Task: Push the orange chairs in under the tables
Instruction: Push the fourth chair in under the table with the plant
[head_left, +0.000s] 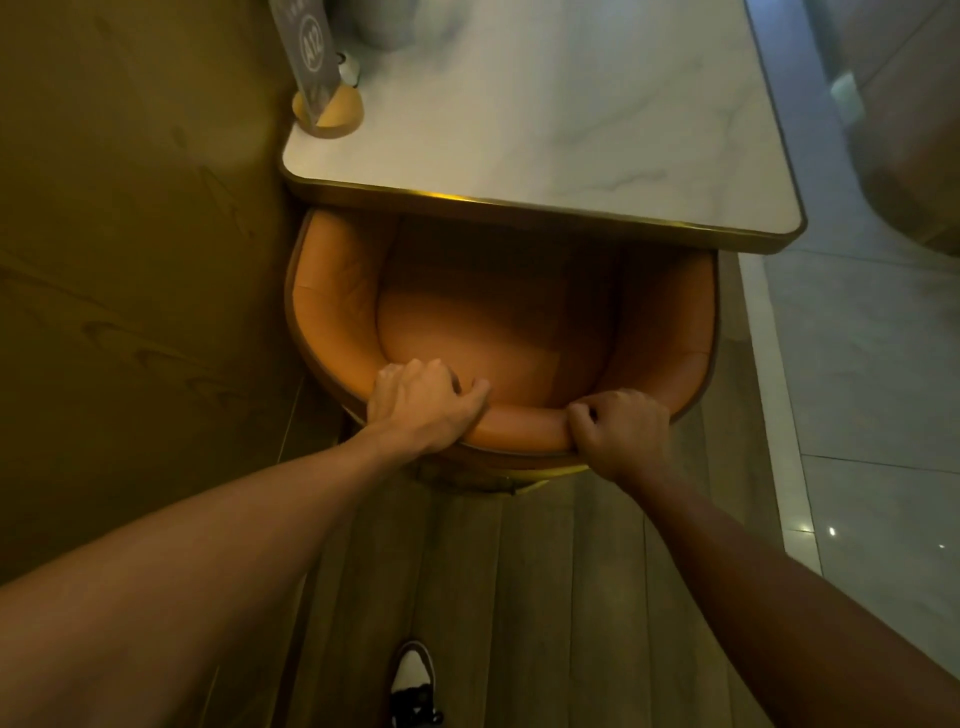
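Observation:
An orange round-backed chair (483, 332) stands in front of me, the front of its seat hidden under the white marble table (571, 130) with a brass edge. My left hand (421, 402) grips the top of the curved backrest left of centre, fingers curled over the rim. My right hand (618, 434) grips the same rim right of centre. The chair's legs are hidden; a brass base ring shows below the backrest.
A wooden wall (135, 260) runs close along the chair's left side. A table number sign (314, 67) in a round wooden base stands on the table's near-left corner. Pale glossy floor tiles (872, 415) lie to the right. My shoe (413, 686) is on the wood floor.

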